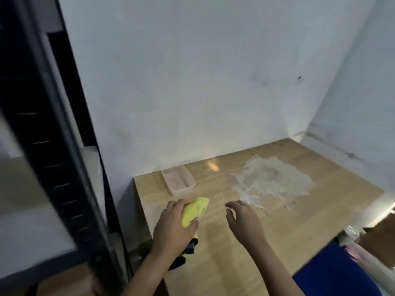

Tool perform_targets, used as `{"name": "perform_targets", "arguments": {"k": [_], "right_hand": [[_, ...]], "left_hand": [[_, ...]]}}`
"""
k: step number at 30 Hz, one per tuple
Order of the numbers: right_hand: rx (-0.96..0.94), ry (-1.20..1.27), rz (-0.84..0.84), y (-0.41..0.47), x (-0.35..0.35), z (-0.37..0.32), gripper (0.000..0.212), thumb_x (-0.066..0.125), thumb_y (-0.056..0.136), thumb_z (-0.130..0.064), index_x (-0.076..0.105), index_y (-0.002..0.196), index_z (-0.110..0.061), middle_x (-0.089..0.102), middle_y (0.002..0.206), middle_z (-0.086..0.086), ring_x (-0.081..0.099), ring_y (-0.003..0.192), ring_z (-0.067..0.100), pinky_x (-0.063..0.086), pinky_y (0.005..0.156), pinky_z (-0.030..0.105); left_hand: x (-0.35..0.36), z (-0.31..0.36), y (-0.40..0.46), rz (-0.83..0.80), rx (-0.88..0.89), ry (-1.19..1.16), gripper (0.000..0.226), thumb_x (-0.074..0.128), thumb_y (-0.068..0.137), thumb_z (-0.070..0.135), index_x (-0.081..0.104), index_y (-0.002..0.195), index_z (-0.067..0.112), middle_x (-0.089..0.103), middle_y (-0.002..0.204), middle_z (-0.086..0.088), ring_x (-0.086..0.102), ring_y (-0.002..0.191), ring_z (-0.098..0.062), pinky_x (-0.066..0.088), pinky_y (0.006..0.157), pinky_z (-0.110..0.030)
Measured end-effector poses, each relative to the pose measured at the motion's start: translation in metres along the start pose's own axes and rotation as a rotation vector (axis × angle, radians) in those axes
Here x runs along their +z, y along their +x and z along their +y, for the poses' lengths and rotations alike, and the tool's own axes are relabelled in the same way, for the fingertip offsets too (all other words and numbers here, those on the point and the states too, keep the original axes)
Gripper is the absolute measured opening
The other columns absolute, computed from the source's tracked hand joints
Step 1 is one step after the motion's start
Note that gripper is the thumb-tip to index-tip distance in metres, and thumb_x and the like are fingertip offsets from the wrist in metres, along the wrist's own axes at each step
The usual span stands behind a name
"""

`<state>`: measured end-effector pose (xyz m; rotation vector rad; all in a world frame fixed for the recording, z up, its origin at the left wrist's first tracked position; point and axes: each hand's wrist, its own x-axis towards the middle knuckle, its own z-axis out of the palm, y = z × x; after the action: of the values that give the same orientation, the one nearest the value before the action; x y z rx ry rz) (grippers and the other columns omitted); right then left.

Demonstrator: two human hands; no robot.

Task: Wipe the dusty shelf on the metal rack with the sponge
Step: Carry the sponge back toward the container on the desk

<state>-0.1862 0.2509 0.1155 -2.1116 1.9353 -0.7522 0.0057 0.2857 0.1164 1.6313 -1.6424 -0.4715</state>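
We see left hand (173, 225) squeezing yellow sponge (195, 211) over wooden table (235, 253); right hand (243, 218) empty, fingers spread, hovering beside white dusty patch (271, 180); clear plastic tray (178, 180) sits just behind sponge; dark metal rack (55, 146) stands left, blurry; 1 pale shelf (23, 182) shows there.

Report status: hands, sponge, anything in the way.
Left hand closed on yellow sponge. Right hand open, empty, over the wooden surface. White dusty patch ahead right; clear plastic tray beside it.
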Motion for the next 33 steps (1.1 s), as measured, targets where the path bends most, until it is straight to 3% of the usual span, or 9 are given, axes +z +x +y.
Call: {"name": "perform_targets", "arguments": {"k": [7, 15, 19, 24, 28, 33], "right_hand": [[-0.045, -0.006, -0.164, 0.104, 0.069, 0.031, 0.028, 0.046, 0.093, -0.024, 0.063, 0.113, -0.015, 0.066, 0.109, 0.004, 0.06, 0.099, 0.021, 0.048, 0.079, 0.033], [-0.096, 0.072, -0.361, 0.192, 0.153, 0.023, 0.037, 0.039, 0.095, -0.035, 0.049, 0.126, -0.016, 0.063, 0.115, 0.003, 0.06, 0.101, 0.022, 0.05, 0.077, 0.036], [-0.054, 0.087, -0.387, 0.218, 0.187, 0.022, 0.043, 0.038, 0.096, -0.038, 0.042, 0.133, -0.017, 0.064, 0.116, 0.007, 0.061, 0.102, 0.023, 0.048, 0.077, 0.033], [0.003, 0.21, -0.379, 0.227, 0.209, 0.03, 0.041, 0.043, 0.091, -0.02, 0.047, 0.131, -0.012, 0.066, 0.109, 0.01, 0.062, 0.095, 0.024, 0.052, 0.077, 0.038], [-0.026, 0.224, -0.372, 0.225, 0.217, 0.036, 0.041, 0.046, 0.09, -0.019, 0.048, 0.131, -0.011, 0.065, 0.111, 0.009, 0.06, 0.099, 0.023, 0.048, 0.078, 0.034], [-0.056, 0.233, -0.371, 0.225, 0.219, 0.037, 0.037, 0.047, 0.091, -0.021, 0.05, 0.128, -0.014, 0.069, 0.098, 0.008, 0.064, 0.088, 0.024, 0.047, 0.067, 0.034]], "left_hand": [[0.046, -0.034, 0.082, 0.133, -0.227, 0.05, 0.04, 0.064, 0.078, 0.042, 0.052, 0.115, 0.031, 0.048, 0.1, 0.013, 0.054, 0.087, -0.011, 0.049, 0.067, -0.033], [0.089, -0.073, 0.161, 0.268, -0.382, 0.142, 0.043, 0.065, 0.079, 0.036, 0.052, 0.119, 0.027, 0.049, 0.108, 0.008, 0.054, 0.092, -0.015, 0.042, 0.063, -0.026], [0.105, -0.089, 0.204, 0.329, -0.43, 0.167, 0.042, 0.063, 0.08, 0.039, 0.052, 0.119, 0.027, 0.049, 0.11, 0.005, 0.053, 0.094, -0.016, 0.045, 0.064, -0.029], [0.122, -0.103, 0.25, 0.334, -0.471, 0.2, 0.04, 0.062, 0.08, 0.042, 0.053, 0.116, 0.027, 0.048, 0.11, 0.003, 0.053, 0.097, -0.019, 0.047, 0.065, -0.031], [0.138, -0.12, 0.27, 0.276, -0.545, 0.267, 0.042, 0.062, 0.081, 0.041, 0.051, 0.116, 0.023, 0.047, 0.112, -0.002, 0.053, 0.098, -0.023, 0.043, 0.062, -0.032], [0.163, -0.134, 0.274, 0.204, -0.502, 0.381, 0.043, 0.062, 0.084, 0.037, 0.046, 0.118, 0.016, 0.046, 0.114, -0.011, 0.051, 0.098, -0.027, 0.042, 0.059, -0.033]]}}
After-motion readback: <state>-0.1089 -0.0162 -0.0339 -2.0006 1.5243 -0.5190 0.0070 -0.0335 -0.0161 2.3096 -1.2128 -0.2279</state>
